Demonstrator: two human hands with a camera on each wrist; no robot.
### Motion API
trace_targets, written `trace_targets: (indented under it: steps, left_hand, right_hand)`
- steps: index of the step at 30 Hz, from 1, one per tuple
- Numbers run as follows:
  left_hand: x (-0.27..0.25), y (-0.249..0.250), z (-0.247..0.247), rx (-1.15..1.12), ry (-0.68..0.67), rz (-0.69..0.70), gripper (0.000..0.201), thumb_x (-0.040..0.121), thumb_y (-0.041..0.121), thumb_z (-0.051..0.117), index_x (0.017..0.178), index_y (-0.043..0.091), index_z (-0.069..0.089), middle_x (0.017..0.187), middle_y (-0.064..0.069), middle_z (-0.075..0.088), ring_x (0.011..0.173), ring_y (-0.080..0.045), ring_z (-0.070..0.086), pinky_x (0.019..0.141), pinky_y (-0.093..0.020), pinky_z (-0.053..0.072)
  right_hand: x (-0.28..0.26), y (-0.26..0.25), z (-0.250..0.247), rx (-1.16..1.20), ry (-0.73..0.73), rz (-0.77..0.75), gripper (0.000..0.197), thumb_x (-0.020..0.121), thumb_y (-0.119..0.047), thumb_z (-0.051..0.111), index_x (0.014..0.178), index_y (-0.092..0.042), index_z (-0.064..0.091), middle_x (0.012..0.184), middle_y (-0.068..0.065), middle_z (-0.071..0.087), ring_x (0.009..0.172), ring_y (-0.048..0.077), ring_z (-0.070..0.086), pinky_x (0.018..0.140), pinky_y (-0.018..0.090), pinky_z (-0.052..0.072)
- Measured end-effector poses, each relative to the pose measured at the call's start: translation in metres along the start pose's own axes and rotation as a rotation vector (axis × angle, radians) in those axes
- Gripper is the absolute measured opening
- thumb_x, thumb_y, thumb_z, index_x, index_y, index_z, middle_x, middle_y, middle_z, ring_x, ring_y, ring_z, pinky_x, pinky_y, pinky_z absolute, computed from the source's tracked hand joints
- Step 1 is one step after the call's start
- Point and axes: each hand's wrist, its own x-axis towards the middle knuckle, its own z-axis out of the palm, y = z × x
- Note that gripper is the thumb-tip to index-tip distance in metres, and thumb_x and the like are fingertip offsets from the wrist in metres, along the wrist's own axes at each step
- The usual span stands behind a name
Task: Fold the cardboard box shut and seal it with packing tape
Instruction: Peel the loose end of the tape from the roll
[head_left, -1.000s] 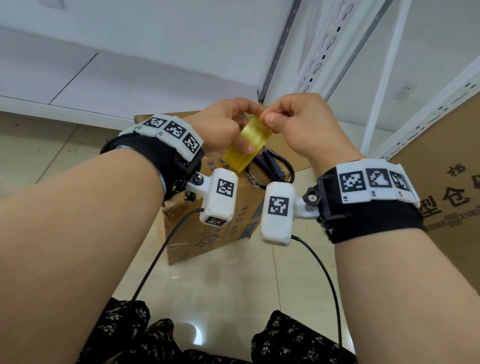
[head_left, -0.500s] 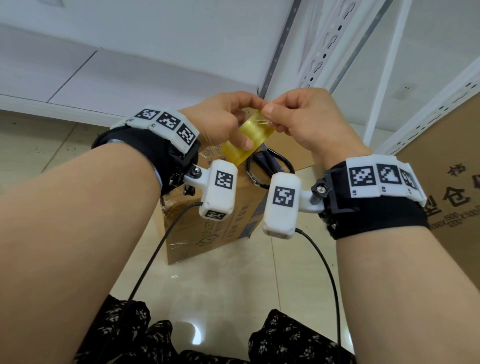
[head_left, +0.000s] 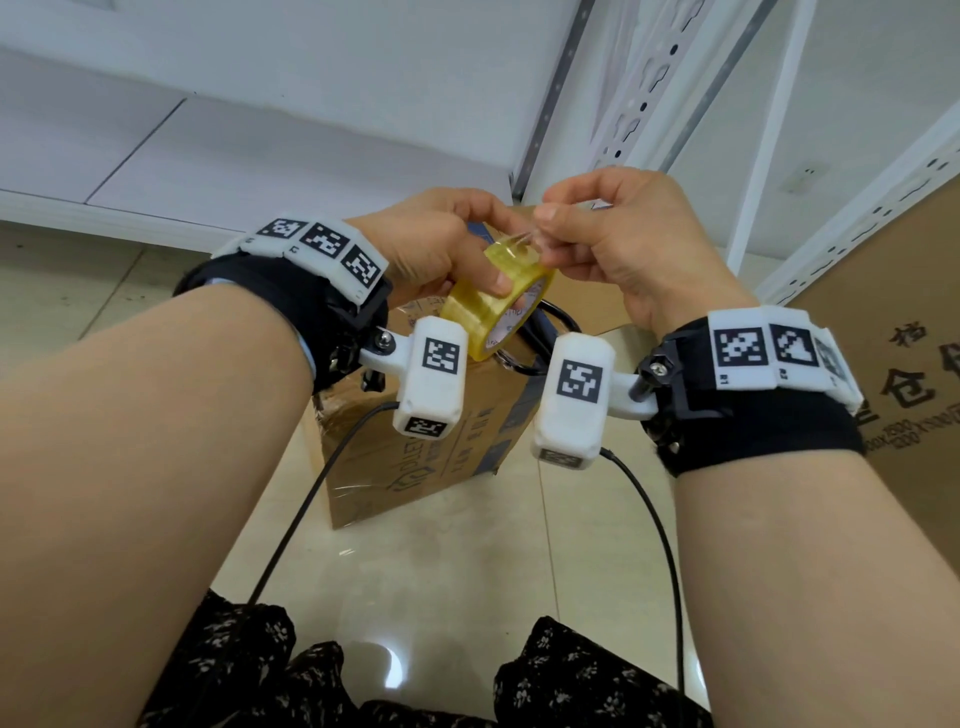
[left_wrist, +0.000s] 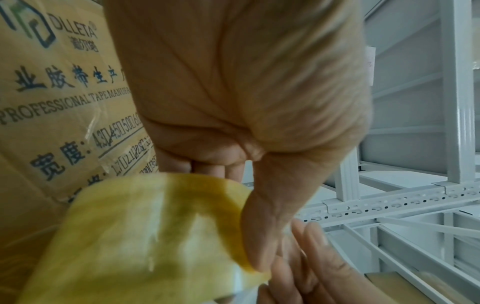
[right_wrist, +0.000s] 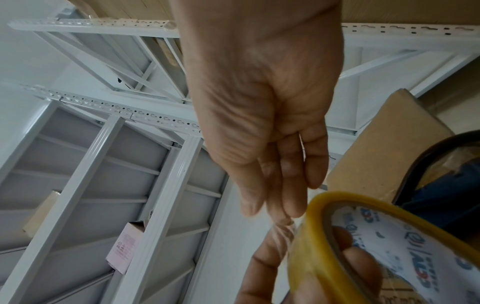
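Packing tape roll (head_left: 496, 301), yellowish, is held up in the air above the cardboard box (head_left: 415, 457) sitting on the floor. Left hand (head_left: 441, 244) grips it, thumb on the outer face and fingers curled through the core. Right hand (head_left: 623, 244) pinches the loose clear tape end (head_left: 519, 240) at the roll's top edge. White metal shelving (right_wrist: 155, 144) stands behind.

Left hand (head_left: 436, 244) fingers curled in grip; right hand (head_left: 618, 244) thumb and forefinger pinching; wrists raised, close together.
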Motion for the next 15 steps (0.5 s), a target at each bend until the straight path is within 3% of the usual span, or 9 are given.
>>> trace_targets:
  steps: [4,7,10,12,15]
  left_hand:
    - [0.001,-0.004,-0.001,-0.019,0.054,0.027,0.039,0.077,-0.02,0.06,0.102,0.01,0.058,0.065,-0.006,0.069,0.058,-0.017,0.068,0.048,-0.023,0.052]
    - [0.002,-0.01,-0.006,-0.028,0.107,0.065,0.043,0.069,-0.021,0.065,0.092,0.014,0.06,0.084,-0.019,0.066,0.078,-0.03,0.064,0.065,-0.035,0.052]
    - [0.004,-0.014,-0.006,-0.035,0.126,0.087,0.044,0.065,-0.023,0.065,0.088,0.015,0.062,0.098,-0.028,0.06,0.09,-0.038,0.059,0.083,-0.05,0.05]
    - [0.005,-0.016,-0.006,-0.025,0.137,0.104,0.044,0.067,-0.025,0.064,0.086,0.014,0.061,0.095,-0.022,0.061,0.088,-0.035,0.059,0.082,-0.048,0.052]
    - [0.006,-0.017,-0.004,-0.008,0.145,0.132,0.043,0.066,-0.026,0.064,0.082,0.013,0.061,0.091,-0.015,0.064,0.084,-0.03,0.062,0.076,-0.044,0.055]
  right_hand:
    - [0.003,0.005,-0.005,0.004,0.101,0.062,0.005,0.098,-0.018,0.06,0.097,-0.019,0.064,0.087,0.003,0.077,0.067,0.014,0.073,0.067,0.029,0.058]
    - [0.004,0.009,-0.004,-0.022,0.088,0.165,0.008,0.1,-0.019,0.056,0.096,-0.02,0.063,0.092,0.004,0.074,0.075,0.016,0.074,0.073,0.032,0.06]
    - [0.003,0.011,0.004,0.114,0.028,0.305,0.011,0.103,-0.024,0.054,0.1,-0.016,0.059,0.086,0.008,0.074,0.07,0.017,0.073,0.066,0.031,0.061]
    - [0.004,0.011,0.009,0.201,0.011,0.368,0.021,0.102,-0.03,0.054,0.103,-0.011,0.061,0.081,0.006,0.074,0.064,0.014,0.07,0.057,0.026,0.058]
    - [0.005,0.011,0.012,0.314,-0.001,0.47,0.033,0.101,-0.041,0.054,0.092,-0.01,0.063,0.077,0.003,0.069,0.058,0.011,0.059,0.048,0.021,0.05]
